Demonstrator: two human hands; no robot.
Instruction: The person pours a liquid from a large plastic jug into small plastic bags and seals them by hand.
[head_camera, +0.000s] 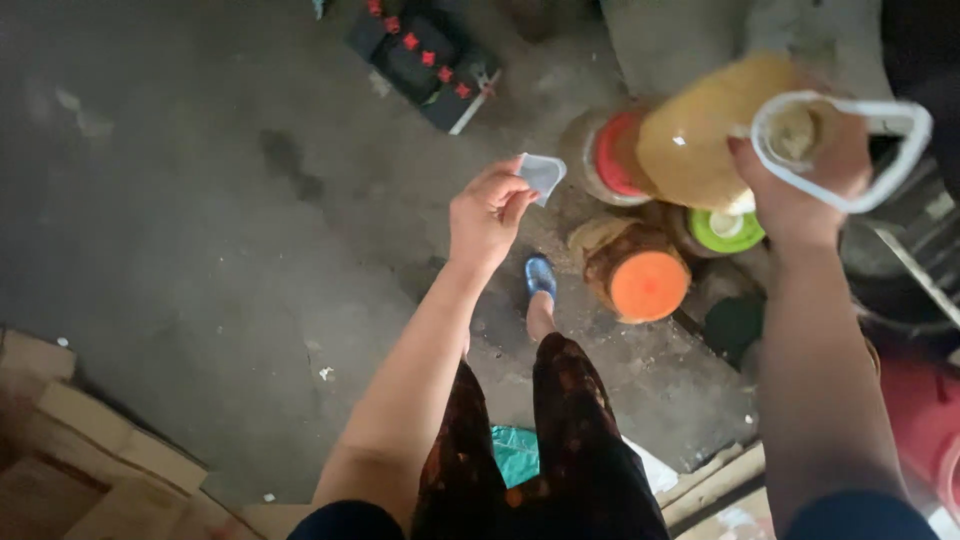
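My left hand pinches a small white cap between its fingertips, held out over the dark floor. My right hand grips the neck of a large plastic jug of yellowish liquid. The jug is tilted, with its open mouth and white loop handle toward me. Below the jug stand jars on the floor. My leg in dark patterned trousers and a blue slipper are under my left arm.
On the floor sit a jar with an orange lid, one with a red lid and one with a green lid. A black box with red knobs lies farther off. Cardboard is at the lower left, a red container at right.
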